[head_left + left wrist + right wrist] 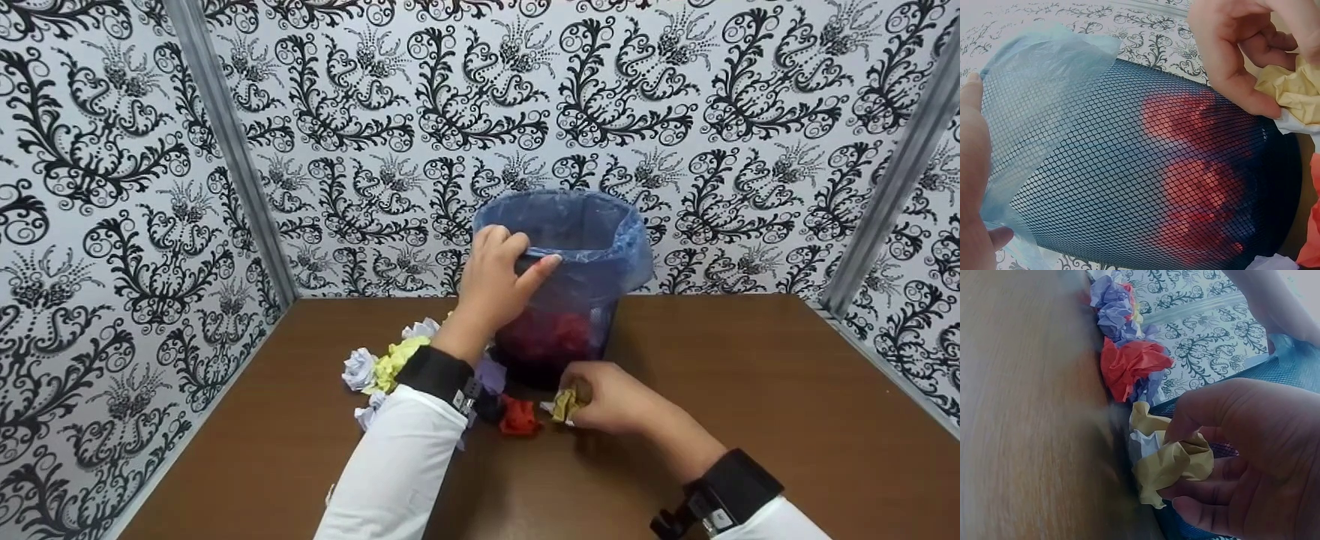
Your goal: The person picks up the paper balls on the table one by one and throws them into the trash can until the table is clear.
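"Both hands?"

"Left hand [491,279] grips the blue-plastic-lined rim [583,256] of a black mesh bin [1095,157]; right hand [619,401] pinches a crumpled tan paper ball [1162,467]."

"Where?"

"Low, just beside the bin."

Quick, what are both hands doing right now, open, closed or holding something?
Left hand: closed, gripping the lined bin rim.
Right hand: closed, holding a crumpled tan paper between thumb and fingers.
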{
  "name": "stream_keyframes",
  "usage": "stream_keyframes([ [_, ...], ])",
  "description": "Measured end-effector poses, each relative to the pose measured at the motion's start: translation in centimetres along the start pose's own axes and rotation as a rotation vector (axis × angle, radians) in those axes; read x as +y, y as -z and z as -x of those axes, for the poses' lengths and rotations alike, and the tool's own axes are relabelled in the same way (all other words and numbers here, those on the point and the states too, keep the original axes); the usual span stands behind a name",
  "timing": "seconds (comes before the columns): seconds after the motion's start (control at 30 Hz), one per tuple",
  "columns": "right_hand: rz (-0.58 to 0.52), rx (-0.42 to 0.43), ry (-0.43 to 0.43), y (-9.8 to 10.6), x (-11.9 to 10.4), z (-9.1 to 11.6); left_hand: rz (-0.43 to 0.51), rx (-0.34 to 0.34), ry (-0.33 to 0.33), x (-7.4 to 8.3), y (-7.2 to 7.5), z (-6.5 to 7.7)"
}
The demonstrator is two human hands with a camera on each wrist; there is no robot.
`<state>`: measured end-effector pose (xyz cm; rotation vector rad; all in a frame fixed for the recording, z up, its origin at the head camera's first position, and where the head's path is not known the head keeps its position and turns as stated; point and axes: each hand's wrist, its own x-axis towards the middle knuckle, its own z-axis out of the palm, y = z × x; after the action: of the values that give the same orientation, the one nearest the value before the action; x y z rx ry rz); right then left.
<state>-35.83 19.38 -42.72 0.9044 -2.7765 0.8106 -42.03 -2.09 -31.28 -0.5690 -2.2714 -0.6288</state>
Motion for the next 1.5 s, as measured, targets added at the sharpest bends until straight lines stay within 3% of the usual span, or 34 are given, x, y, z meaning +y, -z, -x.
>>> stream_keyframes([
  [0.2, -0.031, 0.005, -0.005, 0.3, -0.3, 0.1, -0.010, -0.014, 0.013, 0.0, 0.1, 0.1],
  [0.43, -0.140, -0.003, -0.012, 1.7, -0.7, 0.3, -0.012, -0.017, 0.019, 0.0, 0.3, 0.2],
  [0.7, -0.125, 0.037, -0.004, 4.1, -1.4, 0.6, -0.008, -0.020, 0.024, -0.1, 0.3, 0.1],
  [1.1, -0.208, 0.145, 0.022, 8.9, -2.5, 2.1, -0.009, 0.004, 0.003, 0.2, 0.1, 0.0],
  [1.3, -0.277, 0.212, 0.019, 11.5, -3.1, 2.7, -0.013, -0.022, 0.017, 0.2, 0.1, 0.0],
  [1.5, -0.231, 0.233, -0.012, 14.3, -4.0, 2.8, -0.013, -0.028, 0.026, 0.3, 0.0, 0.0],
])
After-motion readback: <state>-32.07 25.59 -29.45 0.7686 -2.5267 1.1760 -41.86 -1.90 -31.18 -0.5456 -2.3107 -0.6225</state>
